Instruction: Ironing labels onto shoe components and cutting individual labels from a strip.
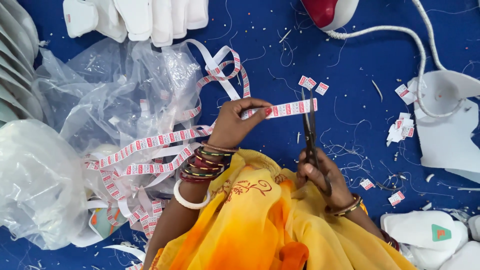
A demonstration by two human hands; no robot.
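My left hand (235, 122) pinches the free end of a long white ribbon of small red-and-white tags (287, 108), holding it out level to the right. My right hand (320, 175) grips the handles of dark scissors (308, 122), whose blades point away from me and close around the ribbon near its tip. The rest of the ribbon (150, 145) trails left in loose coils over crumpled clear plastic. Several bangles ring both wrists, and yellow-orange cloth (260, 220) covers my lap.
Cut tags (402, 129) lie scattered on the blue cloth surface (360, 60) at right. White padded pieces (135, 17) sit at top left and bottom right (425, 232). A clear plastic bag (35, 185) lies at left. A red-and-white iron (327, 11) with its white cord (420, 50) lies at top right.
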